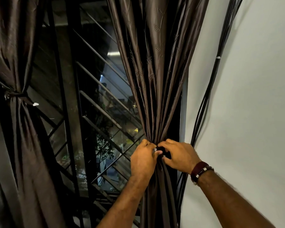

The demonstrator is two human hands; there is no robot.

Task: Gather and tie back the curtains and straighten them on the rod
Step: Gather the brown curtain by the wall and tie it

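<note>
The right brown satin curtain [156, 76] hangs gathered into a tight bunch at waist height. My left hand [142, 159] and my right hand [179, 155] meet at that bunch, fingers pinched on a dark tie-back [160, 149] wrapped around the fabric. My right wrist wears a dark red bracelet. On the left side, the other brown curtain [18, 46] is cinched by its own tie-back [17, 94]. The rod is out of view.
Between the curtains is a window with a black metal grille [95, 89], night outside. A bundle of black cables [209, 96] runs down the white wall [253, 79] just right of the curtain.
</note>
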